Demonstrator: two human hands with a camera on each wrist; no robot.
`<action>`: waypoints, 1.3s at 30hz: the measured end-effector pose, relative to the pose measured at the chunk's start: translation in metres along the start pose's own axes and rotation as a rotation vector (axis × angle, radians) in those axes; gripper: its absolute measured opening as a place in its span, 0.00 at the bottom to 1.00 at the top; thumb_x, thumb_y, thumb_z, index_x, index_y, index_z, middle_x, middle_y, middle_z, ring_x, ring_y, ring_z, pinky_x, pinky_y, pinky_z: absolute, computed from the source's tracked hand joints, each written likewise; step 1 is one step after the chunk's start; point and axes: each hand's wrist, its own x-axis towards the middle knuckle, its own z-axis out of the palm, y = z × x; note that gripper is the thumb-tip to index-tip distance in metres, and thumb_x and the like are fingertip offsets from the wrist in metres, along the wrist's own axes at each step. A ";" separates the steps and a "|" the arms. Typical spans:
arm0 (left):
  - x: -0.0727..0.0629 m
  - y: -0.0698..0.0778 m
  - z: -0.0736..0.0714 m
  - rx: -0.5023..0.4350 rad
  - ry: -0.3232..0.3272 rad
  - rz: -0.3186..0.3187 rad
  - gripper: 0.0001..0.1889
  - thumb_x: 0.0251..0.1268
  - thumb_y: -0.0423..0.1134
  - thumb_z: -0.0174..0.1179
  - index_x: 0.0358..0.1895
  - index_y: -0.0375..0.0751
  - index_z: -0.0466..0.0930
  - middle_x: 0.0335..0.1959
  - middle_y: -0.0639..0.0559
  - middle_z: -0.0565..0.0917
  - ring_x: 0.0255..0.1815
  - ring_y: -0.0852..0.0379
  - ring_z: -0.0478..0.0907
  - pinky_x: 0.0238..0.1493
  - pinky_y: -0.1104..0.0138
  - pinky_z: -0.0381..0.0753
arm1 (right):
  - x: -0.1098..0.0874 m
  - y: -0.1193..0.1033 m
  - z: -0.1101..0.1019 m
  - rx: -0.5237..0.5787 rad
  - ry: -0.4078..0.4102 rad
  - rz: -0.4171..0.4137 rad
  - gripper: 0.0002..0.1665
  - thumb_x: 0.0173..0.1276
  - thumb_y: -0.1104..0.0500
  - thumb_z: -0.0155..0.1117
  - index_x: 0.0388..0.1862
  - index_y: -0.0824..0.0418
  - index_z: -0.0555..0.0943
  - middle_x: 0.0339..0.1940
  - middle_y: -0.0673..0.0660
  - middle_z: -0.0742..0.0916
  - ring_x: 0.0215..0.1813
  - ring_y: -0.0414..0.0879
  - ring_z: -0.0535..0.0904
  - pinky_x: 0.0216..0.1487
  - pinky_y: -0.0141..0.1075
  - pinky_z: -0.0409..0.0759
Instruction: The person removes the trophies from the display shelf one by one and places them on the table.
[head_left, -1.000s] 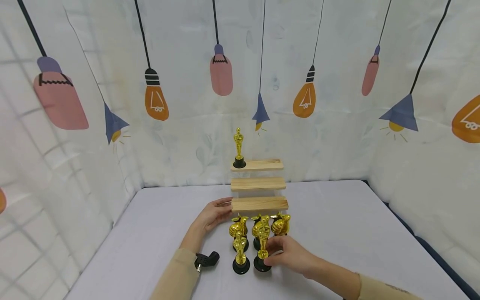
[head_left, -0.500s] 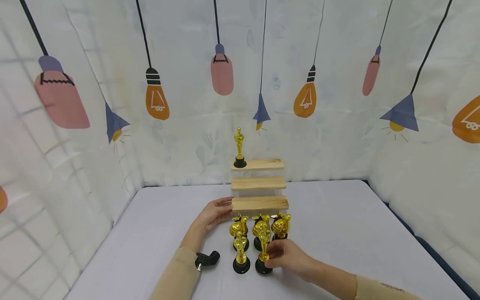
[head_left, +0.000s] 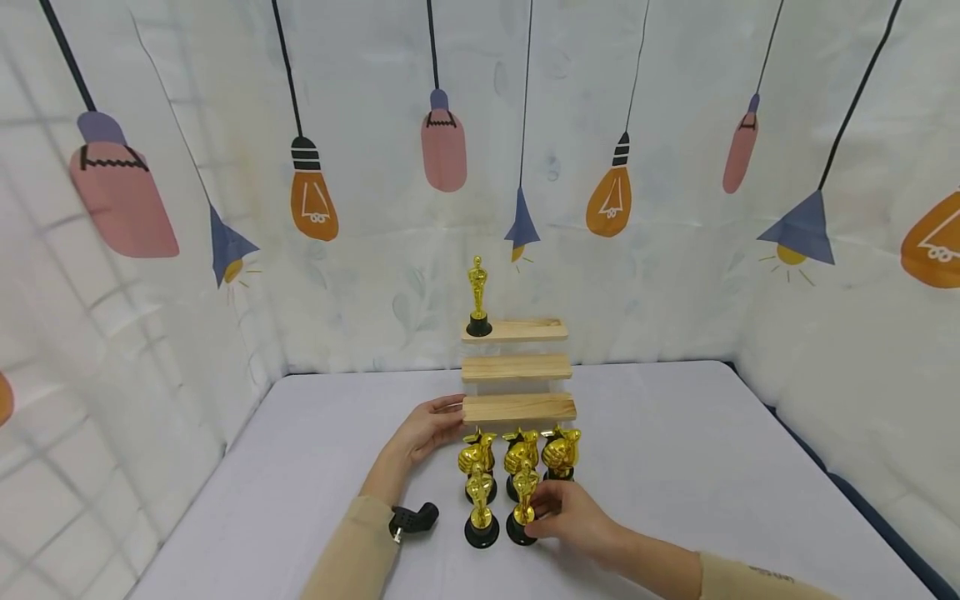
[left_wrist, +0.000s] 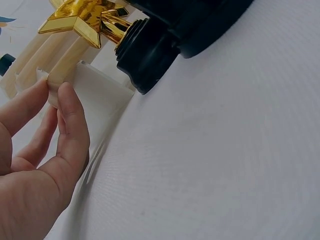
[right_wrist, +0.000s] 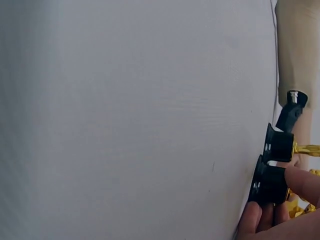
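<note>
My left hand (head_left: 427, 429) pinches the left end of the lowest board of a small three-tier wooden shelf (head_left: 519, 408); the left wrist view shows thumb and fingertips on that board end. Just in front of the shelf, my right hand (head_left: 577, 517) grips a gold figure trophy (head_left: 527, 487) low down, near its round black base (right_wrist: 270, 182). Beside it on the left stands a matching figure trophy (head_left: 480, 500), upright. Behind these two is a row of three bulkier gold trophies (head_left: 561, 452), partly hidden. Another figure trophy (head_left: 477, 287) stands on the top board's left end.
A white cloth covers the table (head_left: 675, 450). The middle board (head_left: 517, 367) bears nothing. Behind the shelf hangs a white curtain (head_left: 360, 292) printed with lamps. A black wrist device (head_left: 414, 518) sits on my left forearm.
The trophy in my right hand shifts slightly right and nearer, then back left and a little away, close beside its twin. My left hand stays on the shelf.
</note>
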 end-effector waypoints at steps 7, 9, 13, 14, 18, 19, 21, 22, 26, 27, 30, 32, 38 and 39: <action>0.000 0.000 -0.001 -0.012 -0.014 -0.011 0.29 0.71 0.29 0.64 0.72 0.27 0.68 0.63 0.34 0.77 0.50 0.52 0.83 0.51 0.63 0.85 | -0.003 0.000 -0.002 0.006 0.006 0.011 0.24 0.56 0.71 0.77 0.51 0.72 0.79 0.43 0.55 0.84 0.46 0.48 0.80 0.47 0.38 0.81; 0.000 -0.001 -0.001 -0.011 -0.019 -0.008 0.29 0.71 0.29 0.64 0.73 0.27 0.67 0.63 0.33 0.77 0.50 0.52 0.83 0.50 0.63 0.85 | -0.004 0.000 -0.003 0.012 0.004 0.019 0.25 0.55 0.71 0.78 0.52 0.71 0.79 0.43 0.55 0.85 0.46 0.49 0.80 0.48 0.39 0.81; 0.000 -0.002 -0.002 -0.010 -0.018 -0.012 0.29 0.72 0.29 0.63 0.73 0.27 0.67 0.63 0.34 0.77 0.50 0.52 0.83 0.50 0.64 0.85 | -0.009 0.001 -0.007 0.011 0.003 0.019 0.27 0.55 0.70 0.79 0.53 0.70 0.79 0.44 0.55 0.85 0.47 0.50 0.80 0.49 0.39 0.81; 0.000 -0.003 -0.002 -0.010 -0.018 -0.011 0.29 0.72 0.28 0.63 0.73 0.27 0.67 0.63 0.34 0.77 0.50 0.51 0.83 0.50 0.64 0.85 | -0.011 0.002 -0.008 0.009 0.004 0.018 0.27 0.55 0.69 0.79 0.53 0.70 0.79 0.45 0.55 0.85 0.47 0.50 0.80 0.49 0.39 0.80; -0.002 -0.003 -0.001 0.003 -0.018 -0.001 0.28 0.72 0.27 0.62 0.72 0.26 0.67 0.63 0.33 0.77 0.51 0.50 0.83 0.50 0.63 0.85 | -0.017 0.003 -0.014 0.000 -0.001 0.011 0.27 0.56 0.69 0.79 0.54 0.70 0.80 0.47 0.56 0.84 0.47 0.51 0.79 0.49 0.38 0.80; -0.002 -0.003 -0.001 0.004 -0.017 0.000 0.28 0.72 0.27 0.62 0.72 0.26 0.67 0.63 0.33 0.77 0.51 0.50 0.83 0.50 0.63 0.85 | -0.018 0.003 -0.016 0.002 -0.007 0.010 0.27 0.56 0.69 0.79 0.55 0.70 0.80 0.47 0.56 0.84 0.48 0.51 0.79 0.49 0.38 0.80; -0.002 -0.003 -0.001 0.008 -0.015 0.002 0.28 0.72 0.27 0.62 0.72 0.27 0.67 0.63 0.33 0.77 0.51 0.50 0.83 0.50 0.63 0.85 | -0.021 0.001 -0.021 0.001 -0.019 0.003 0.27 0.57 0.69 0.79 0.55 0.70 0.79 0.48 0.57 0.84 0.49 0.51 0.79 0.48 0.37 0.80; -0.002 -0.003 0.000 0.010 -0.014 0.003 0.28 0.72 0.28 0.62 0.72 0.27 0.68 0.63 0.33 0.77 0.51 0.50 0.83 0.50 0.63 0.85 | -0.022 0.000 -0.023 -0.001 -0.026 -0.001 0.27 0.57 0.69 0.78 0.55 0.71 0.79 0.48 0.58 0.84 0.49 0.52 0.79 0.48 0.37 0.80; -0.003 -0.003 0.000 0.008 -0.013 0.003 0.28 0.72 0.27 0.62 0.72 0.27 0.68 0.62 0.33 0.77 0.50 0.51 0.84 0.49 0.64 0.86 | -0.027 -0.006 -0.035 0.000 -0.060 0.002 0.26 0.59 0.69 0.77 0.55 0.72 0.79 0.49 0.59 0.84 0.50 0.52 0.80 0.47 0.36 0.81; -0.003 -0.003 0.000 0.007 -0.012 0.004 0.28 0.72 0.27 0.62 0.72 0.27 0.68 0.62 0.33 0.77 0.50 0.51 0.84 0.49 0.64 0.86 | -0.028 -0.007 -0.038 -0.002 -0.070 0.006 0.25 0.59 0.69 0.77 0.55 0.72 0.79 0.49 0.59 0.84 0.50 0.52 0.80 0.46 0.36 0.81; -0.003 -0.002 0.001 0.003 -0.011 0.000 0.28 0.73 0.27 0.62 0.72 0.27 0.67 0.62 0.34 0.77 0.50 0.51 0.84 0.49 0.64 0.86 | -0.031 -0.011 -0.046 -0.001 -0.100 0.020 0.23 0.59 0.68 0.77 0.52 0.71 0.80 0.47 0.60 0.84 0.48 0.52 0.80 0.45 0.36 0.82; -0.002 -0.002 0.000 0.000 -0.009 -0.006 0.28 0.73 0.27 0.62 0.72 0.27 0.67 0.62 0.34 0.78 0.50 0.52 0.84 0.49 0.64 0.85 | -0.033 -0.013 -0.052 0.002 -0.119 0.028 0.22 0.59 0.68 0.77 0.51 0.72 0.80 0.45 0.60 0.85 0.47 0.52 0.80 0.44 0.36 0.82; 0.001 -0.002 -0.002 0.008 -0.009 0.001 0.28 0.73 0.27 0.62 0.73 0.26 0.67 0.63 0.33 0.77 0.50 0.51 0.83 0.50 0.63 0.85 | -0.037 -0.024 -0.065 0.011 -0.166 0.047 0.19 0.62 0.66 0.77 0.48 0.70 0.80 0.43 0.60 0.85 0.45 0.51 0.81 0.43 0.38 0.83; 0.001 -0.001 -0.002 0.006 -0.006 -0.002 0.28 0.72 0.28 0.62 0.73 0.27 0.67 0.63 0.33 0.77 0.50 0.51 0.83 0.51 0.63 0.85 | -0.037 -0.026 -0.068 0.015 -0.169 0.043 0.19 0.62 0.65 0.77 0.47 0.70 0.80 0.43 0.60 0.85 0.45 0.51 0.81 0.43 0.38 0.83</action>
